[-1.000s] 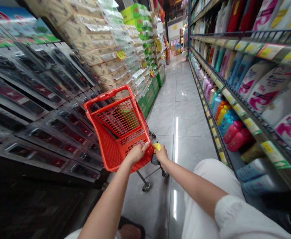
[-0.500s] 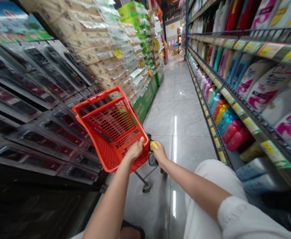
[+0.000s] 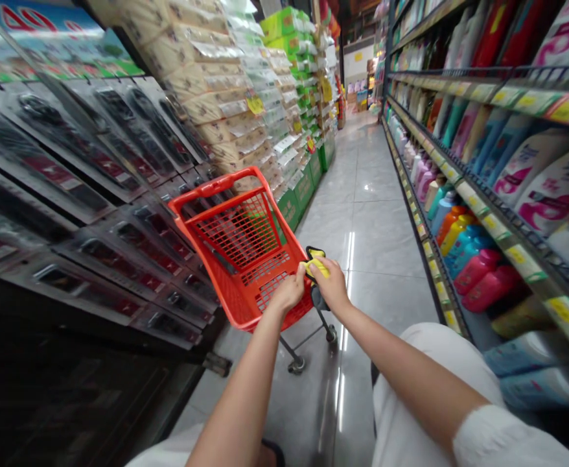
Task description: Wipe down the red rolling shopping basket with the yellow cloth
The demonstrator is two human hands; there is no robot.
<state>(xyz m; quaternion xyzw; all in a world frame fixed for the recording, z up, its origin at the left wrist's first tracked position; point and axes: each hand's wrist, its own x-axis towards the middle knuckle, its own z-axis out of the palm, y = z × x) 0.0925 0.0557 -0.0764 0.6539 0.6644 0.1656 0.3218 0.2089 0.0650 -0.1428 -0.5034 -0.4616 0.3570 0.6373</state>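
right hand (image 3: 334,287) gripped slim yellow-and-black item (image 3: 319,267); left hand (image 3: 288,292) touched end, pinch unclear; loosened grip risked drop beside red latticed plastic cart (image 3: 229,298).

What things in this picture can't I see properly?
In the head view:
- The yellow-and-black item: partly covered by the right hand.
- Part of the red cart: behind the left hand.
- The blue-and-green sign: cut off by the left edge.
- Price tags: numbers too small and blurred.
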